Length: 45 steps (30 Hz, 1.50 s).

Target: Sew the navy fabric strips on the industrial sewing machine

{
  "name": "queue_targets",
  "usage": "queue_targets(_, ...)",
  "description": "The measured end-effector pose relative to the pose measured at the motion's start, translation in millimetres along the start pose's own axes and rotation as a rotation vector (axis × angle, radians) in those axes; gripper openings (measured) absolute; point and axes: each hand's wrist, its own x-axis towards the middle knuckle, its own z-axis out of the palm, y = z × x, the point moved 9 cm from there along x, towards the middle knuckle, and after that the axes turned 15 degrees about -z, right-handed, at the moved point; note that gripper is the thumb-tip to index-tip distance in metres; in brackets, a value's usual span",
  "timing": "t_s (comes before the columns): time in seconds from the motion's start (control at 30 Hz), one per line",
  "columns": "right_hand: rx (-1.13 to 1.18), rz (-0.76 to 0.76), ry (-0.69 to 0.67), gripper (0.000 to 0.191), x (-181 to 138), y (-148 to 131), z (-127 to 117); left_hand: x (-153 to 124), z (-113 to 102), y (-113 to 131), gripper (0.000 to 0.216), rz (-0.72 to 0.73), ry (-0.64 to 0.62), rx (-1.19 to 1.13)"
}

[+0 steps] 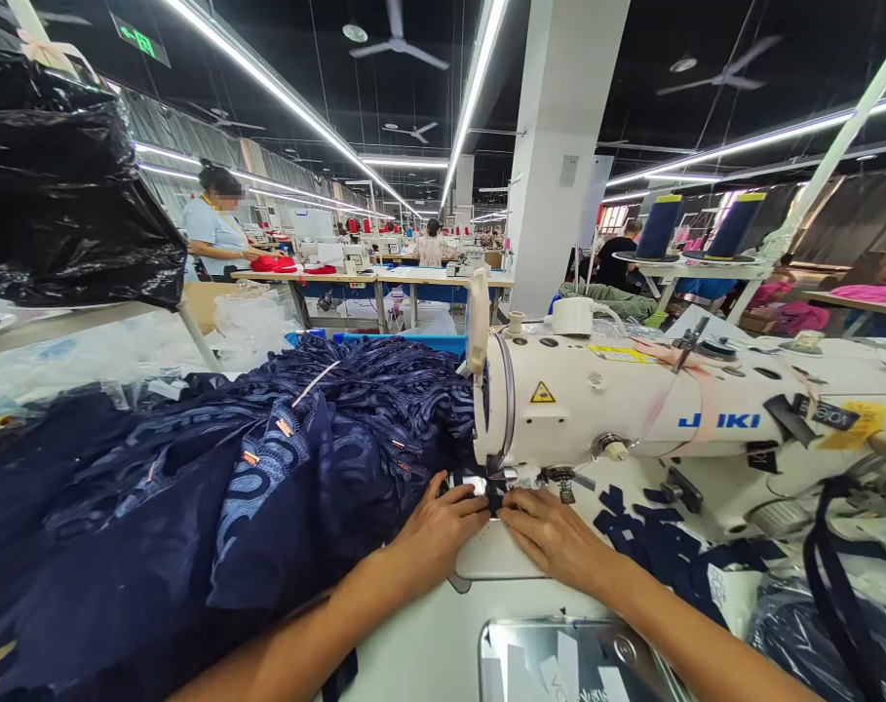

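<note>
Dark navy cloth piece [495, 501], small and flat, with a white patch [476, 485] beside it, lies between the fingertips of two bare hands, at the front of a sewing head. The left hand [446, 522] reaches in from one side and the right hand [549, 526] from the other, both palm-down, fingers stretched forward and lightly bent. Their tips rest at the cloth; whether they pinch it or only press it flat cannot be told, as the fingers hide most of it. It is probably light, limp and easily creased, not fragile, best steadied flat near its edges, with fingertips clear of the needle area.

Under the grip is a pale, smooth worktop [413, 639]. Nearer the wearer, below the right hand, sits a shiny rectangular metal tray [596, 641] holding pale slips. Just beyond the grip and stretching right is a cream-coloured metal sewing machine [574, 390] with blue lettering. Right of the grip lie short navy fabric strips [651, 556]; left of it rises a large heap of soft navy garments [282, 517] with patterned mesh and small orange marks.

Farther off, right of the grip, stand two navy thread cones [658, 229]; far left, a person in a light blue top [212, 229] stands beside red cloth [274, 264].
</note>
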Motion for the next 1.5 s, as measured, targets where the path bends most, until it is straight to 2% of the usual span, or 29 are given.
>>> queue_targets(0.23, -0.006, 0.054, -0.039, 0.026, -2.2, 5.9, 7.0, 5.1, -4.7, -3.1, 0.041, -0.017, 0.000, 0.030)
queue_targets(0.4, 0.092, 0.140, -0.066, 0.028, -8.7, 20.7, 9.2, 10.8, -8.4, -5.5, 0.050, -0.024, -0.050, 0.013)
queue_targets(0.6, 0.151, 0.290, 0.026, 0.027, -2.6, 53.1, 17.2, 21.6, -10.3, -10.5, 0.053, -0.030, -0.041, -0.007)
queue_targets(0.67, 0.121, 0.300, 0.037, 0.032, 5.2, 60.0, 24.3, 23.3, -11.9, -9.5, 0.048, -0.023, -0.001, -0.005)
queue_targets(0.77, 0.071, 0.291, 0.037, 0.036, 14.3, 65.1, 34.1, 20.5, -19.5, -3.1, 0.028, -0.005, 0.152, 0.073)
queue_targets(0.83, 0.043, 0.271, 0.035, 0.036, 15.6, 65.6, 37.2, 15.8, -21.0, 2.6, 0.020, -0.007, 0.241, 0.207)
queue_targets(0.93, 0.005, 0.220, 0.024, 0.031, 9.6, 62.2, 34.9, 9.5, -14.2, 7.9, 0.017, -0.032, 0.282, 0.435)
queue_targets(1.03, -0.020, 0.147, 0.001, 0.032, 0.0, 53.4, 27.2, 8.6, -4.6, 5.6, 0.021, -0.068, 0.241, 0.558)
queue_targets(1.2, -0.087, 0.041, -0.029, 0.029, -2.7, 34.2, 15.1, 19.9, 2.2, -2.5, 0.039, -0.097, 0.079, 0.480)
queue_targets(1.5, -0.118, 0.165, -0.080, 0.022, -3.8, 33.3, 22.5, 23.7, -0.3, -4.0, 0.048, -0.108, -0.023, 0.441)
